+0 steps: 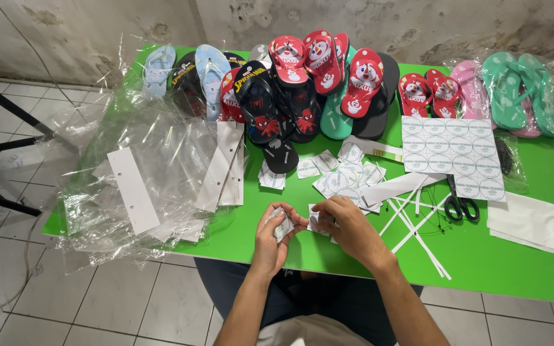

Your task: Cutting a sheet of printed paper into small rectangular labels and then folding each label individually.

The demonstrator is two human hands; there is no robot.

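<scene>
Low in the middle of the frame, the left hand (276, 232) pinches a small round sticker (283, 224) (held up for peeling), while the right hand (347, 225) presses flat on a cut sticker square (316, 222) on the green counter (520, 256), keeping it in place.

we find bare green table (328, 253) just ahead of our left hand (270, 240) and right hand (347, 227), and more open green toward the near right corner. straight beyond the hands a litter of cut round stickers (344, 176) blocks the way. to the left, crumpled clear bags (142, 173) with white card strips (133, 189) fill that whole end. to the right lie thin white paper strips (418, 224), black scissors (460, 205) and a sticker sheet (453, 157). the far edge is walled by flip-flops (309, 83).
</scene>
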